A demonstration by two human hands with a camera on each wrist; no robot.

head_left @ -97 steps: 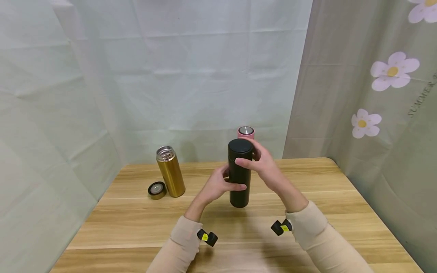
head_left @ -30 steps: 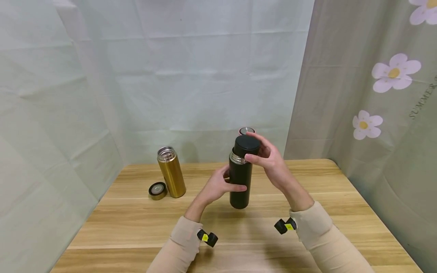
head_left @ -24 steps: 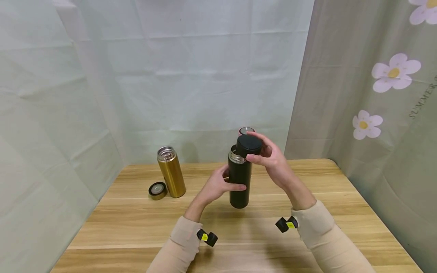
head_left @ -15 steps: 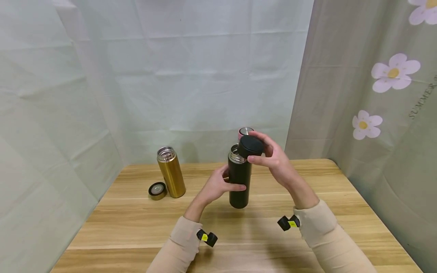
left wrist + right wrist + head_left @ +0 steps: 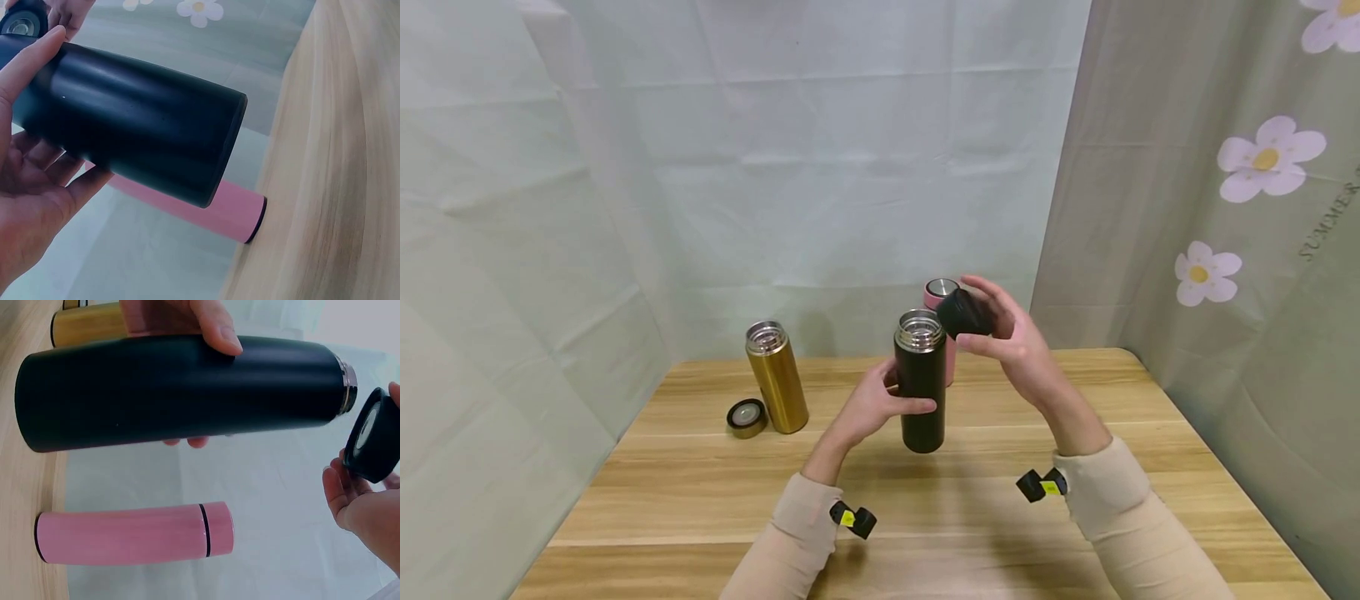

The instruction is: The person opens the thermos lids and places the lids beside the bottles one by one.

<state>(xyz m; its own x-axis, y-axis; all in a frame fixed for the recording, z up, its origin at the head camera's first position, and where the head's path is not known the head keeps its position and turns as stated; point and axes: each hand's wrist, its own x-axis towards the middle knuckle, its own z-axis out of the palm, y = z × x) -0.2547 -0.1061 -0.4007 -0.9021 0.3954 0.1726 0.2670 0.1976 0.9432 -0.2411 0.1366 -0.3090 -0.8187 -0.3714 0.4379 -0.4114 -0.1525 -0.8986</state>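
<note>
My left hand [image 5: 874, 406] grips a black thermos [image 5: 922, 383] around its body, upright, with its steel mouth uncovered. In the left wrist view the base of the black thermos [image 5: 169, 125] hangs clear of the tabletop. My right hand [image 5: 1018, 346] holds the black lid [image 5: 964, 314] by its sides, tilted, just right of the mouth. The right wrist view shows a gap between the black lid [image 5: 377, 437] and the bottle's neck, the lid's underside turned toward it. Behind the black thermos stands a pink thermos [image 5: 951, 358] with its lid on, partly hidden.
A gold thermos [image 5: 778, 383] with an uncovered mouth stands on the left of the wooden table [image 5: 700, 500]. Beside its base lies a gold lid [image 5: 747, 418], underside up. Pale cloth [image 5: 850, 167] hangs behind the table, and a flowered curtain [image 5: 1120, 208] hangs at the right.
The black lid has come off the black thermos and moved right, tilting over with my right hand. My left hand keeps its hold, the bottle shifting slightly left and up.
</note>
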